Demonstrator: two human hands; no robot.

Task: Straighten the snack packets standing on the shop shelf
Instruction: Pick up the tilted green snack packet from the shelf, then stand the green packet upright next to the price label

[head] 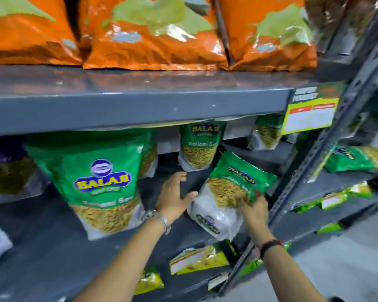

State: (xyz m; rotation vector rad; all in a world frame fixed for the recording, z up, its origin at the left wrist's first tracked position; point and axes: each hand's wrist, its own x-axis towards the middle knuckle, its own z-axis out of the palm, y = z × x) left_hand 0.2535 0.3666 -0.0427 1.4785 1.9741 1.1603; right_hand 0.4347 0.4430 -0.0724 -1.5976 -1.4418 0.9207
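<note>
A green and clear sev packet (229,192) leans tilted to the right at the front right of the grey middle shelf (52,247). My right hand (252,207) grips its right lower side. Just left of the packet, my left hand (172,196) is open with fingers spread, thumb near the packet's edge; I cannot tell if it touches. A large green packet (100,182) stands upright to the left. Two smaller green packets (200,144) (267,131) stand at the back of the shelf.
Orange bags (153,33) fill the shelf above, whose grey edge (129,105) carries a yellow price label (310,110). A perforated metal upright (310,162) stands right of my right hand. More green packets (354,159) lie on the neighbouring rack. Yellow packets (196,260) sit on the shelf below.
</note>
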